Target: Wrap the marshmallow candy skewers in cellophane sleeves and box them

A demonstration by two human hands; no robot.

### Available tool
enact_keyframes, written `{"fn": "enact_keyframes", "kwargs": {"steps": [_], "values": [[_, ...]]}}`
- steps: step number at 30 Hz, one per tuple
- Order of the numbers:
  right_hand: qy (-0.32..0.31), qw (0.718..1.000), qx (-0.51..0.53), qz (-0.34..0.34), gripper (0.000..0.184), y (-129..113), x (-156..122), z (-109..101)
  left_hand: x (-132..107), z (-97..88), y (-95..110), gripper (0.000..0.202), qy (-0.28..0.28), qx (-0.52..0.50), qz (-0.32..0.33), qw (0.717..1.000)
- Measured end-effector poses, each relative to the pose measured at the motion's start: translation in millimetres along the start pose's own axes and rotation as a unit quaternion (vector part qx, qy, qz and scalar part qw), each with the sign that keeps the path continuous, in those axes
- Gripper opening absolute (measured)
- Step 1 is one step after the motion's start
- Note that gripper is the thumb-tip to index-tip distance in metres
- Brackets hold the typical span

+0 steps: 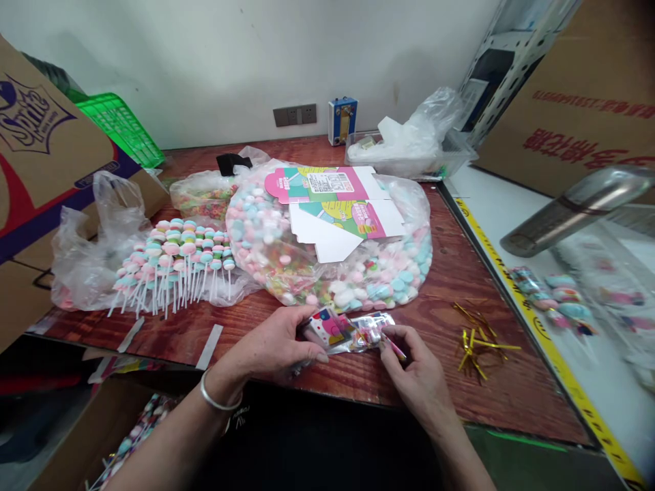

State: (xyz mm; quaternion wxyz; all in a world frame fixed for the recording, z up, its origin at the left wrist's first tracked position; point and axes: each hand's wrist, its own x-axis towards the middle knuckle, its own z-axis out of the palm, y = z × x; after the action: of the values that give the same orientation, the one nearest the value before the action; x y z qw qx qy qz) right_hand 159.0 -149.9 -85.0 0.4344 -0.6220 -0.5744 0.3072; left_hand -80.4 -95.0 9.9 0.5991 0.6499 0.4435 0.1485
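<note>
Near the front edge of the wooden table, my left hand (279, 341) is closed on shiny printed candy wrappers (330, 329), its thumb on the near side. My right hand (417, 368) pinches the right end of the same wrappers between thumb and fingers. Whether anything is inside the wrappers cannot be made out. Just beyond my hands lies a large clear bag of pastel marshmallow candies (376, 283), with a flattened printed carton (338, 204) on top. Several marshmallow skewers on white sticks (179, 249) are heaped to the left. Gold twist ties (475, 348) lie right of my right hand.
A Sprite cardboard box (46, 150) and a green basket (123, 126) stand at the left. At the back is a clear plastic tray (440, 164) with bags. A steel flask (568, 211) and wrapped candies (563, 300) lie right, past yellow tape. Below left, an open box (97, 416) holds skewers.
</note>
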Motion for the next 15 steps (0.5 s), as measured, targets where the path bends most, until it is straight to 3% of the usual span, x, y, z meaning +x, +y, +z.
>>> {"fn": "enact_keyframes", "kwargs": {"steps": [4,8,12,15], "values": [[0.013,1.000,-0.012,0.016,0.040,-1.2,-0.5,1.2,25.7,21.9,-8.6,0.018,0.021,0.116,0.067,0.991],[0.036,0.995,-0.094,-0.026,0.038,-4.3,-3.9,-3.8,44.7,43.2,-22.6,0.014,0.063,0.313,0.103,0.942],[0.133,0.963,-0.202,-0.119,0.031,-17.1,-7.1,-8.7,49.3,50.5,-31.9,0.025,0.065,0.352,0.127,0.925],[0.102,0.960,-0.208,-0.156,0.034,-20.6,-6.6,-0.4,49.9,51.7,-37.4,0.031,0.064,0.351,0.159,0.921]]}}
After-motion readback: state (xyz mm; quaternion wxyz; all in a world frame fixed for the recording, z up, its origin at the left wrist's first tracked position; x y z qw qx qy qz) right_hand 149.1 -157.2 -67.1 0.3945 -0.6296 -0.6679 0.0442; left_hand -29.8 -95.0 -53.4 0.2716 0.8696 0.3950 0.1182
